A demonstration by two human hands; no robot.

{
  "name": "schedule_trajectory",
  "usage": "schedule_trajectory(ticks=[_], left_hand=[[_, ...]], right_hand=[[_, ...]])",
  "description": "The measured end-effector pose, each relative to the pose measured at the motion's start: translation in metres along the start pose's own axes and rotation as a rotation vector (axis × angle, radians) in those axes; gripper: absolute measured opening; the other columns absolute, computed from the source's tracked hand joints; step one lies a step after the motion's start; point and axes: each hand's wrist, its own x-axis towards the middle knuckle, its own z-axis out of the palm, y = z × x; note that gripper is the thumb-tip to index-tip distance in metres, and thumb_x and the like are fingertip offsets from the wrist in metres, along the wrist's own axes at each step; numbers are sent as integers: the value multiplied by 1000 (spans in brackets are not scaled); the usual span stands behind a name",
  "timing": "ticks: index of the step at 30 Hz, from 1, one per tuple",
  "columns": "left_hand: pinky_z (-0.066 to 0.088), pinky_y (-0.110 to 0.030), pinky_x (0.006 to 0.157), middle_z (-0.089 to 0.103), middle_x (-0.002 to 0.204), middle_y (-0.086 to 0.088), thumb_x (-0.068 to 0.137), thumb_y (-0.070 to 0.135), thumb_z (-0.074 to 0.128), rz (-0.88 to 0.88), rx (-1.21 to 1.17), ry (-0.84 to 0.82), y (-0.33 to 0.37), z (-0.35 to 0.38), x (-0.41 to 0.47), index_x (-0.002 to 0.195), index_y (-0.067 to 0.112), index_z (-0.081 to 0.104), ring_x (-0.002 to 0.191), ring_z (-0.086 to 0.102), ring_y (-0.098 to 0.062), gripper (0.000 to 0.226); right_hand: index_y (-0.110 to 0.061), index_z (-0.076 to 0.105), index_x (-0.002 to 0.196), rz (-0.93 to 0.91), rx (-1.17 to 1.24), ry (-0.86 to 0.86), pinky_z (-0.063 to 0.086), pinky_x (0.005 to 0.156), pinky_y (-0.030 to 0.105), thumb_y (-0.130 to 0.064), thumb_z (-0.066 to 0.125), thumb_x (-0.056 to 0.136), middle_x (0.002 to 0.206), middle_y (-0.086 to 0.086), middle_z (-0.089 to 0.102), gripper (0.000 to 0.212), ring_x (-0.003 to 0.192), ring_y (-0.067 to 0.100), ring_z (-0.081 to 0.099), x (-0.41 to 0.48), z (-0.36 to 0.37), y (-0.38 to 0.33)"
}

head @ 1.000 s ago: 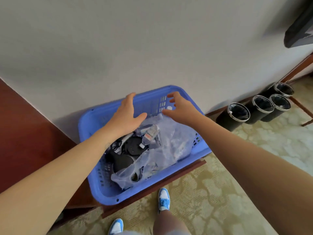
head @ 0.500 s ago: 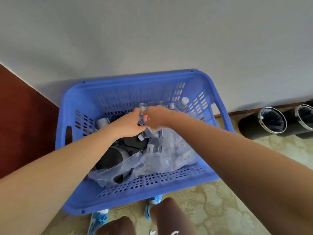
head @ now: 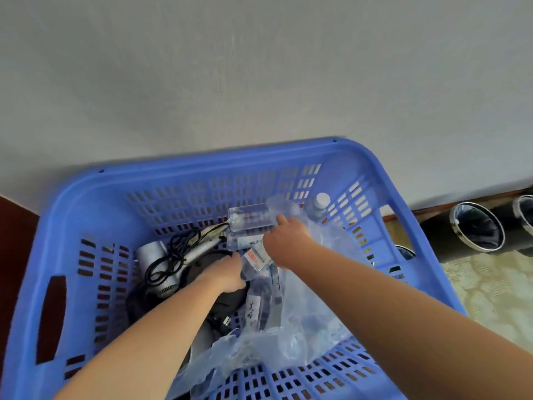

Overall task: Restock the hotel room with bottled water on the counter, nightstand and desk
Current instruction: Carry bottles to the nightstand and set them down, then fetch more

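Observation:
A blue plastic basket (head: 202, 180) fills the lower view. Inside lie clear water bottles in a torn plastic wrap (head: 305, 319). My right hand (head: 284, 241) grips the end of a clear water bottle (head: 249, 218) raised sideways above the others; a second bottle (head: 245, 241) lies just under it. Lower down, my left hand (head: 226, 274) curls its fingers against a bottle with a red-and-white label (head: 256, 259); the fingertips are hidden. One more bottle with a white cap (head: 320, 201) stands at the basket's far right wall.
A silver hair dryer (head: 153, 255) with a black cord (head: 176, 249) and dark items lie in the basket's left half. Black waste bins (head: 476, 229) lie on patterned carpet (head: 490, 287) at the right. A pale wall is behind, dark wood (head: 14, 226) at left.
The view moved closer over the basket. My right hand has pulled a bottle up out of the wrap, and my left hand has dropped lower beside the labelled bottle.

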Motion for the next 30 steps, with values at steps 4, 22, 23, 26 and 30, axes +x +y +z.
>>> schedule_trajectory(ticks=[4, 22, 23, 26, 30], left_hand=[[50, -38, 75, 60, 116, -14, 97, 21, 60, -49, 47, 99, 6, 22, 11, 155, 4, -4, 100, 61, -29, 89], [41, -26, 85, 55, 126, 10, 83, 38, 76, 63, -495, 261, -20, -44, -43, 127, 21, 64, 118, 57, -17, 48], [42, -26, 82, 61, 123, 8, 83, 39, 75, 72, -499, 315, -18, -52, -50, 123, 23, 68, 114, 60, -16, 44], [46, -24, 65, 74, 93, 9, 80, 46, 76, 91, -576, 497, -13, -73, -71, 97, 27, 76, 88, 67, -8, 26], [39, -23, 58, 66, 66, 21, 80, 46, 76, 131, -794, 674, -1, -106, -107, 72, 34, 71, 66, 57, 9, 15]], right_hand=[[-17, 47, 133, 72, -48, 63, 30, 96, 32, -24, 46, 100, 138, 2, 52, 34, 132, 28, 28, 2, 15, 7], [-15, 36, 137, 87, 219, 328, 32, 104, 42, -21, 58, 94, 126, 10, 61, 48, 128, 29, 47, -30, -10, 17], [-15, 39, 132, 98, 320, 347, 37, 94, 40, -23, 59, 95, 120, 10, 63, 42, 119, 31, 53, -33, -15, 18], [-15, 43, 125, 71, 633, 358, 42, 77, 38, -30, 58, 96, 111, 12, 64, 36, 102, 35, 59, -46, -37, 24], [-16, 51, 122, -61, 984, 429, 44, 90, 41, -28, 60, 95, 111, 3, 60, 30, 98, 27, 56, -65, -72, 41]])
